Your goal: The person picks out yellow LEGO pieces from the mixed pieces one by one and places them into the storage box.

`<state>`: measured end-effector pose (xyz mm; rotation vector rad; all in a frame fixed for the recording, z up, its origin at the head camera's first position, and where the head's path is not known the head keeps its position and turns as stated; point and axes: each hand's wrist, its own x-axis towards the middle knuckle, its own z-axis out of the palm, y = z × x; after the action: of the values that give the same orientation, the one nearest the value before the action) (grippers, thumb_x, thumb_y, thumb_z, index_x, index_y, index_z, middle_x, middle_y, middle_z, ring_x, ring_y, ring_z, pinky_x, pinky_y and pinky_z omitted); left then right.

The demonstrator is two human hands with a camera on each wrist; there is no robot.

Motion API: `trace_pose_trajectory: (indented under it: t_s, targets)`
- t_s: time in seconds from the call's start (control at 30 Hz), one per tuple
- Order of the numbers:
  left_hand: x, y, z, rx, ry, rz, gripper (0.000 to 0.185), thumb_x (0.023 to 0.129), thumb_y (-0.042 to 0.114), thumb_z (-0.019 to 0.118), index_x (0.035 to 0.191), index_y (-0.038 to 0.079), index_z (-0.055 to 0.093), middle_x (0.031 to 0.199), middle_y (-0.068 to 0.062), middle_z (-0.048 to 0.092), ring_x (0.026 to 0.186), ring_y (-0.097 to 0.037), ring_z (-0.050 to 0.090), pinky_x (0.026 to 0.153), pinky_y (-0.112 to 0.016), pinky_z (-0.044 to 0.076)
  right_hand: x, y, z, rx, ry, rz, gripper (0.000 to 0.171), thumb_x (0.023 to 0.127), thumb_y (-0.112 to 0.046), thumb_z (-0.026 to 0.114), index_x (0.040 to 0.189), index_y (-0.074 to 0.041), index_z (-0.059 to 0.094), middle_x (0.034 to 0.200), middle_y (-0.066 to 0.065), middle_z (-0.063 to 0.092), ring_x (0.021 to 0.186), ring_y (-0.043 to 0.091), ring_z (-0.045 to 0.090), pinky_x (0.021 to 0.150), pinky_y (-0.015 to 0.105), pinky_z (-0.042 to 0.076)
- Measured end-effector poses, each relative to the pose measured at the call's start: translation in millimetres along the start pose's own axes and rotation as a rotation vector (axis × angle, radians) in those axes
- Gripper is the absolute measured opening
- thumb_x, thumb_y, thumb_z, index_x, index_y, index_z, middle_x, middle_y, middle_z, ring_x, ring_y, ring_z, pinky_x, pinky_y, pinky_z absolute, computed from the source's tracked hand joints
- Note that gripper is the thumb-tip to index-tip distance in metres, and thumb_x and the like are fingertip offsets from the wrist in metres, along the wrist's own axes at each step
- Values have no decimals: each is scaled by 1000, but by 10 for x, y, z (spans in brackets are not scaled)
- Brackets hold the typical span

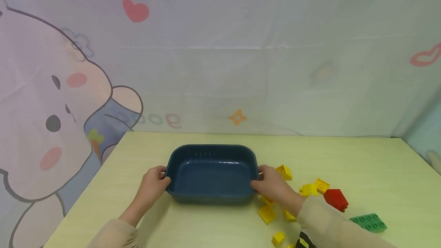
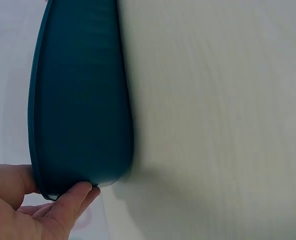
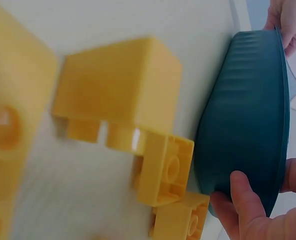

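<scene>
Both hands — left hand (image 1: 154,182), right hand (image 1: 270,185) — grip the blue basin (image 1: 211,160) ends

Pale yellow-green wood-grain tabletop (image 1: 361,160), backed by a cartoon-printed cloth. Dark blue basin (image 1: 211,173) sits on it near the front middle. To the basin's right, scattered toy bricks: several yellow bricks (image 1: 309,190) close by and toward the front edge, a red brick (image 1: 335,199) farther right, a green brick (image 1: 368,222) beyond that, near the edge.
</scene>
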<state>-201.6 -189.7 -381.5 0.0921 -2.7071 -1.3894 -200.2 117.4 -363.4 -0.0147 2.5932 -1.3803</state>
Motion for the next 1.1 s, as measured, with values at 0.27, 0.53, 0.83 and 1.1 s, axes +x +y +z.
trace_pose_trajectory:
  t_s: [0.27,0.53,0.83,1.1]
  targets:
    - [-126,9,-37,1,-22,3,35,80,-3,50,112,-17,55,90,-20,67,76,-19,61,60,-29,46,-107,31,47,15,5,39,44,78,-4,62,117,10,49,94,13,62,73,18,58,67,32,52]
    - [-253,-6,-60,-5,-23,-18,35,81,-3,50,112,-15,56,92,-21,67,81,-22,65,63,-31,49,-186,66,82,40,-6,60,44,77,-3,63,118,10,50,98,12,61,78,19,58,69,33,53]
    - [-406,-30,-62,-31,-35,-63,35,80,-3,50,112,-12,58,86,-14,69,71,-15,60,57,-28,43,-291,91,71,18,-20,71,42,76,-4,65,115,8,53,95,10,61,77,19,55,68,32,52]
    - [-462,-37,-69,-31,-48,-75,35,80,-3,50,113,-12,57,84,-13,69,67,-14,57,54,-27,40,-378,126,77,-16,-15,65,42,75,-8,68,113,5,54,97,7,61,84,20,55,72,34,51]
